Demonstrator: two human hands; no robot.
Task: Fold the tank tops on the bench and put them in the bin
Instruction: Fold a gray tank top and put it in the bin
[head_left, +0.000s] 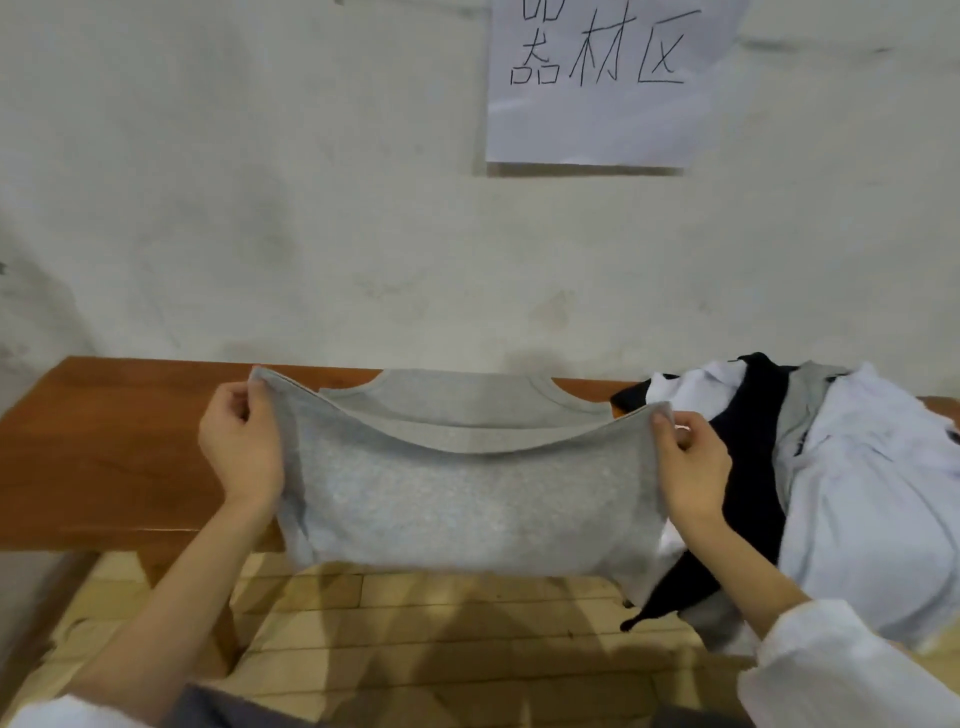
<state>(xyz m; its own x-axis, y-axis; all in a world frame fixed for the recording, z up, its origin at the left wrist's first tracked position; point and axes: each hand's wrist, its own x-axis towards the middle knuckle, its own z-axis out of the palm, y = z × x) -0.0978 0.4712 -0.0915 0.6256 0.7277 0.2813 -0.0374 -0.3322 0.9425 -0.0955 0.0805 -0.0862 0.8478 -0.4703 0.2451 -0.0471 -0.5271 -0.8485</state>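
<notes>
White sleeve (831, 670) at 5 o'clock, bare forearms reaching in. Left hand (241, 441) pinches one corner of the gray top (467, 499) at 9 o'clock and right hand (693, 462) pinches the other corner at 3, thumbs and fingers closed on the cloth. This held edge is raised and sags between the hands. The rest of the top lies flat on the bench (104, 441), neckline at 12, with its fold hanging over the near edge. A pile (857, 493) of white, black and gray clothes lies on the bench at 3, touching the right wrist. Paper sign (592, 83) on the wall at 1.
</notes>
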